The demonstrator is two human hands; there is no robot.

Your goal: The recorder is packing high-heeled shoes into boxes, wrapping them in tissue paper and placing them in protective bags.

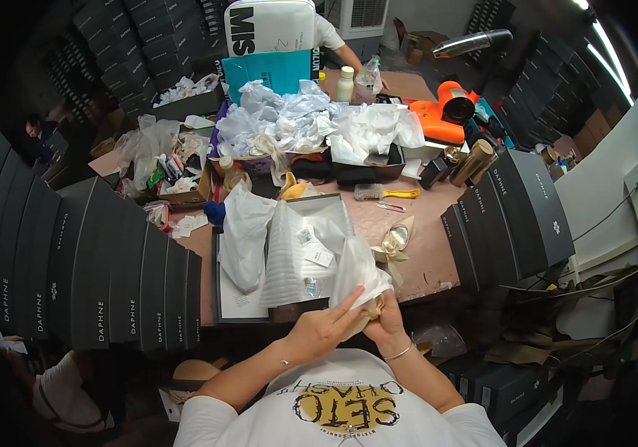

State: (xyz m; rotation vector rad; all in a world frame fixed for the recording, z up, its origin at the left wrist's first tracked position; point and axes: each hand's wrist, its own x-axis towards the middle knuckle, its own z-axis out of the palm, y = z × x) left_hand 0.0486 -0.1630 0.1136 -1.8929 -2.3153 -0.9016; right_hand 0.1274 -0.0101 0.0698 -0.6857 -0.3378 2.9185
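Boxes [118, 276] of dark grey cardboard wall in the left of the pink table [427, 261], and we have another dark grey stack [512, 223] crowding the right! Along the back we spot crumpled white paper heaps [278, 123], then a bright orange blower-like tool [438, 125]; nearer us, a yellow-handled bristle brush [386, 193]. Straight ahead lies an open dark shoebox [348, 216] with a pale ribbed foam sheet [289, 253] inside and a small white card [319, 255] on that. Just right of it, a pale gold pointed shoe [398, 235] rests beside its ribbon bow.

Down to the hands! The left hand [328, 322] lays its fingers straight and close together over a thin white tissue sheet [361, 270]; its thumb is hidden, so we cannot tell whether it pinches. The right hand [388, 319] curls around a beige satiny piece [373, 307], thumb upward. We have that piece just this side of the shoebox, glossy, creased, half covered by tissue, its full shape hidden from us. The paper, soft and translucent, overlaps the box's near right corner.
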